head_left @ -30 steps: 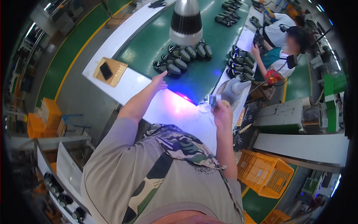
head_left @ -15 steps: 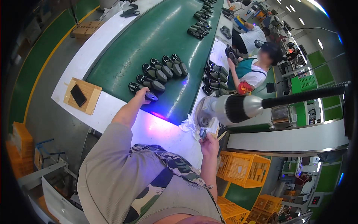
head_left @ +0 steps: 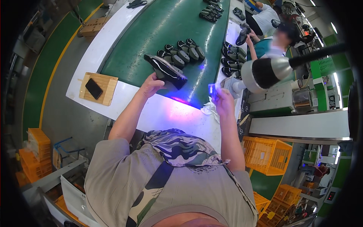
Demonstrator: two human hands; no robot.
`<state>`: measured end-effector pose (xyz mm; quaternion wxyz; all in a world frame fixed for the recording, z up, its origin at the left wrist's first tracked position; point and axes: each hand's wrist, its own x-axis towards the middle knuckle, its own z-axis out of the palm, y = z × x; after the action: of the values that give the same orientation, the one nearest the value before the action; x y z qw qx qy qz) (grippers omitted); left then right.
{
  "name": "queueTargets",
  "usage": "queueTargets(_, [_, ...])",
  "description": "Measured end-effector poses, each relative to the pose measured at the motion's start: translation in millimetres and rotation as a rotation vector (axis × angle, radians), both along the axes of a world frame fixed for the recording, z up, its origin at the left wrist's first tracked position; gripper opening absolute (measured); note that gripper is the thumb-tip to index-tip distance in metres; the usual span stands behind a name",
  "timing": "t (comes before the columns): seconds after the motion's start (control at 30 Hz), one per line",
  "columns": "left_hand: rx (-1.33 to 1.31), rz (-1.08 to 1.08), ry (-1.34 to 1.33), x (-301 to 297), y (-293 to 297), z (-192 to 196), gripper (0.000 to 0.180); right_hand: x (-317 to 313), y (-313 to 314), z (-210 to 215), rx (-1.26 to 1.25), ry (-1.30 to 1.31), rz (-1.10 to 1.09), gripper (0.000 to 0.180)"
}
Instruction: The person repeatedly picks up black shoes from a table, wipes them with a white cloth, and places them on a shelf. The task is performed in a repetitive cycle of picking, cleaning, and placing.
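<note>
The nearest shoe (head_left: pixel 165 72) is black with pale piping; the tabletop (head_left: pixel 126 58) green, bordered white; apron (head_left: pixel 181 149) camouflage-patterned, crate (head_left: pixel 279 160) orange.

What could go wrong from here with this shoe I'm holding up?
Only the left hand supports the shoe, so it might slip if that grip loosens. It is also raised close to the lined-up shoes, so a swing could knock the nearest ones. And the crumpled white material by the corner of the green surface could get snagged by the right hand.
</note>
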<state>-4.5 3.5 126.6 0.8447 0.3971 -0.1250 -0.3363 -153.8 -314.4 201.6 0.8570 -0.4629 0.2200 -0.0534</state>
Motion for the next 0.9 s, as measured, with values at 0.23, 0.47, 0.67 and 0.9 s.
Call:
queueTargets(0.23, [0.065,0.340,-0.282,-44.6,-51.4,41.4,0.063,29.9,20.0,42.2,-0.224,-0.136,0.070,0.019])
queueTargets(0.47, [0.569,0.598,-1.406,-75.7,-57.2,100.0,0.052,20.1,17.4,52.4,-0.263,-0.287,0.076,0.025])
queueTargets(0.67, [0.503,0.680,-1.644,-94.2,-66.2,131.7,0.047,21.5,19.9,58.9,-0.236,-0.284,0.092,0.025])
queueTargets(0.9, [0.635,0.594,-1.747,-101.3,-76.9,145.1,0.044,12.5,16.5,59.3,-0.089,-0.255,0.234,0.023])
